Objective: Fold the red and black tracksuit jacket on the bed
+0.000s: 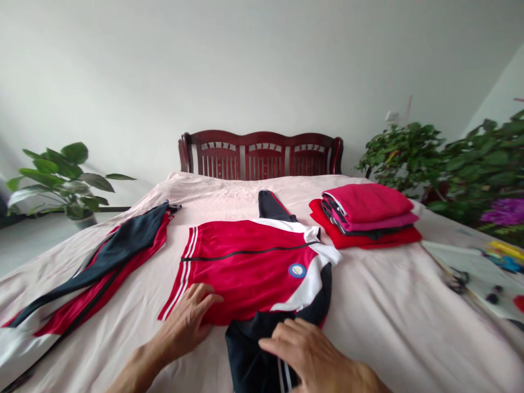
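A red zip jacket [245,273] with white shoulders, dark sleeves and a round blue badge lies flat on the bed, its collar towards the right. My left hand [190,316] rests on the near corner of its striped hem, fingers spread over the red cloth and the thumb by the edge. Over the near dark sleeve [245,349] is my right hand [307,349], its thumb apart from the bent fingers; whether it touches the cloth is hard to see. The far sleeve [273,206] stretches out towards the headboard.
Another red, dark and white jacket [123,256] lies crumpled lengthwise at the left. Folded red and pink clothes [368,204] form a stack at the right. Beyond the bed [385,305] are a wooden headboard [262,158] and leafy plants [401,150]; small items lie on a white surface [475,278].
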### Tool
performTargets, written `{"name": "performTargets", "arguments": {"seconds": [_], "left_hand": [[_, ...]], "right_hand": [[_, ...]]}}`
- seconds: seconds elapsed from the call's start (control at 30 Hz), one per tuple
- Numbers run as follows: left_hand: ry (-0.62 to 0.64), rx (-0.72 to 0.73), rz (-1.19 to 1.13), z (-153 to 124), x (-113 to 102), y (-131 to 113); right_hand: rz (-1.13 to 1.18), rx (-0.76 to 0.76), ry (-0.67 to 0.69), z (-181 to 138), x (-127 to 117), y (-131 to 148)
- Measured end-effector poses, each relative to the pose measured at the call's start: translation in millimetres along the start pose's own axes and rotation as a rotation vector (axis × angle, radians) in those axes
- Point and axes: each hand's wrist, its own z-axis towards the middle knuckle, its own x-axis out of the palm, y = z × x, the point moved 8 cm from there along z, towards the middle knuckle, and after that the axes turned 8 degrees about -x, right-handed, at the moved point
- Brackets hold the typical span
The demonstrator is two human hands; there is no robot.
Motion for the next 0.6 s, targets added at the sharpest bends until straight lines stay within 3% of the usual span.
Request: {"name": "performTargets", "arguments": {"seconds": [0.1, 0.17, 0.23, 0.33, 0.4, 0.5, 0.53, 0.6], "left_hand": [[0.053, 0.005, -0.018, 0.8, 4.3, -7.2], [0.073, -0.006, -0.027, 1.1, 7.6, -6.0], [0.081, -0.024, -0.035, 1.6, 10.3, -1.6], [0.085, -0.044, -0.038, 2.3, 13.2, 5.7], [0.079, -0.062, -0.02, 2.9, 13.7, 10.6], [0.03, -0.111, 0.03, 3.9, 9.3, 19.5], [0.004, -0.131, 0.05, 4.0, 6.2, 22.8], [-0.048, -0.172, 0.096, 3.7, -1.2, 29.8]], "right_hand": [[0.03, 0.125, 0.089, -0.5, 28.3, -1.4], [0.172, 0.228, 0.092, 1.0, 26.1, -3.9], [0.425, 0.303, 0.079, 5.7, 7.7, -3.5], [0.928, 0.31, -0.041, 22.9, -46.7, -5.6], [1.103, 0.309, -0.28, 36.1, -98.7, -29.7], [1.06, 0.405, -0.775, 39.4, -172.9, -101.2], [1.015, 0.454, -0.867, 38.0, -187.8, -125.9], [0.926, 0.508, -0.902, 37.2, -201.0, -167.3]]}}
